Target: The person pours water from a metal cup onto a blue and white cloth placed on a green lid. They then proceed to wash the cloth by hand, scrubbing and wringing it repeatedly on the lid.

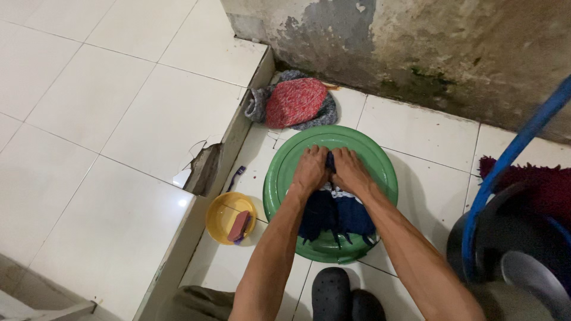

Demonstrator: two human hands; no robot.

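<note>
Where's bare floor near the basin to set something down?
Bare tile lies right of the green basin, toward the dark red mat, and on the raised white ledge on the left. It is crowded between ledge and basin: yellow dish, toothbrush. Both hands fill the basin.

The basin is green, the cloth in it dark blue with white, the small bowl yellow, the knitted bundle red and grey, the hose blue.

Bare tiles right of the green basin; yellow dish and step crowd its left.
</note>
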